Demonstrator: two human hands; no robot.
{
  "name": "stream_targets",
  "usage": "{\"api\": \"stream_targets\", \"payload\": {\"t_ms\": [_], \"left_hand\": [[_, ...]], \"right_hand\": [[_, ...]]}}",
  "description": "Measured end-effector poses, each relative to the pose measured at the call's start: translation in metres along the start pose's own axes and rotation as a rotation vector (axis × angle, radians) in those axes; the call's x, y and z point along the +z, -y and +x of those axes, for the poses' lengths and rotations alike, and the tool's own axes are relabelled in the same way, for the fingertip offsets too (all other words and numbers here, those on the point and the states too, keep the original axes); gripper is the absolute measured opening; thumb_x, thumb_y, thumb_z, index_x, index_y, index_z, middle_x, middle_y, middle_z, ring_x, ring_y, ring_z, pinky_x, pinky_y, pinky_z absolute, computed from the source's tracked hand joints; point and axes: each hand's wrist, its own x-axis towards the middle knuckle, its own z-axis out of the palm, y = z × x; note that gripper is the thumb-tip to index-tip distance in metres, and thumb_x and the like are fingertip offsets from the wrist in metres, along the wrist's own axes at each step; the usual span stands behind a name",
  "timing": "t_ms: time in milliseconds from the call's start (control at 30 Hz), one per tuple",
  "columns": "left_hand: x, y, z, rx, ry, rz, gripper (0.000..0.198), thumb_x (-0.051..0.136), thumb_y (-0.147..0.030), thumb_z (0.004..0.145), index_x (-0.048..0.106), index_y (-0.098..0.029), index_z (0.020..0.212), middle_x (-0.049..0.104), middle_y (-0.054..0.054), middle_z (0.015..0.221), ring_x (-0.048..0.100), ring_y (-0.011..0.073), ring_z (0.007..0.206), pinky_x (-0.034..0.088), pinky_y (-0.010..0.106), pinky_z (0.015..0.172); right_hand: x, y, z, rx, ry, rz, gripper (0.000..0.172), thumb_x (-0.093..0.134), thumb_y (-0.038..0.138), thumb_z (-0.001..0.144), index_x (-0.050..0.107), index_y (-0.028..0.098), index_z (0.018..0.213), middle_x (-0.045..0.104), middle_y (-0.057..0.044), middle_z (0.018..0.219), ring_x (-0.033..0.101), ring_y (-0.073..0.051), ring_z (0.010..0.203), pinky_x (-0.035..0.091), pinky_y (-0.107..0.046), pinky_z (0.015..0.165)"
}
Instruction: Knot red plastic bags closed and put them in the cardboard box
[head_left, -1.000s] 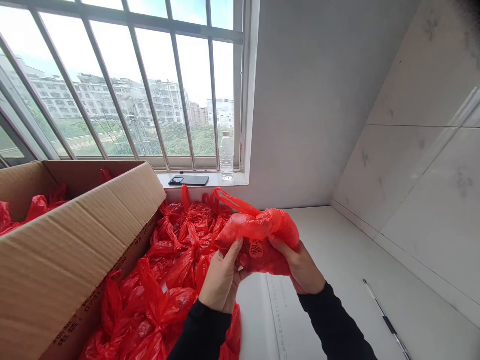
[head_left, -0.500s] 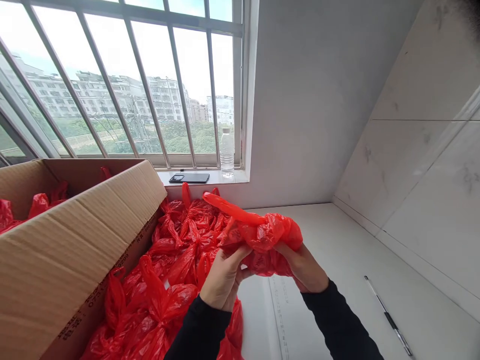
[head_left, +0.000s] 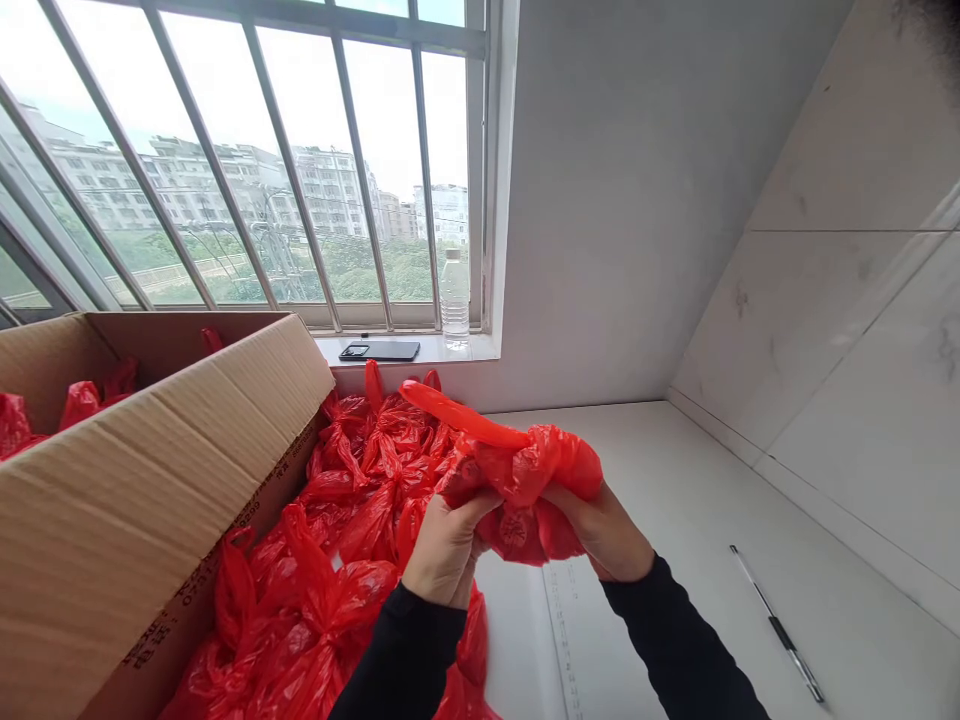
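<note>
Between my two hands is a crumpled red plastic bag (head_left: 525, 475), lifted above the white tabletop (head_left: 645, 640). My left hand (head_left: 446, 550) grips its left side, thumb on top. On the other side my right hand (head_left: 604, 530) is closed round it, with the fingers partly hidden by the plastic. One long loop of the bag sticks out to the upper left. What lies inside the bag cannot be made out. Just left of my left hand, a heap of knotted red plastic bags (head_left: 322, 590) covers the table.
A cardboard box (head_left: 172, 450) holding more red bags stands at the left. On the windowsill are a phone (head_left: 379, 351) and a water bottle (head_left: 454, 300). A pen (head_left: 776, 625) lies on the right. Printed paper (head_left: 561, 640) shows below my hands.
The lower part of the held bag hangs slightly further down, showing a printed mark more plainly. Both hands keep their hold in nearly the same place. The view has shifted slightly.
</note>
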Motion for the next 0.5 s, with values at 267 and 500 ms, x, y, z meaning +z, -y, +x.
{"api": "stream_targets", "payload": {"t_ms": [267, 500], "left_hand": [[0.0061, -0.0064, -0.0052, -0.024, 0.0, -0.075, 0.039, 0.08, -0.021, 0.067, 0.072, -0.015, 0.105, 0.077, 0.007, 0.091, 0.071, 0.0213, 0.079, 0.055, 0.022, 0.057], [0.0063, -0.0057, -0.0058, -0.036, 0.062, -0.062, 0.042, 0.085, -0.013, 0.057, 0.074, -0.012, 0.098, 0.077, 0.009, 0.088, 0.071, 0.0251, 0.082, 0.056, 0.027, 0.064]], "right_hand": [[0.0017, -0.0034, -0.0021, -0.021, -0.08, 0.037, 0.028, 0.072, 0.039, 0.082, 0.07, 0.024, 0.105, 0.074, -0.004, 0.106, 0.066, -0.029, 0.104, 0.05, -0.046, 0.097], [0.0028, -0.0013, -0.0008, 0.021, -0.021, 0.062, 0.023, 0.073, 0.036, 0.081, 0.071, 0.03, 0.103, 0.074, -0.002, 0.104, 0.065, -0.029, 0.107, 0.051, -0.047, 0.098]]}}
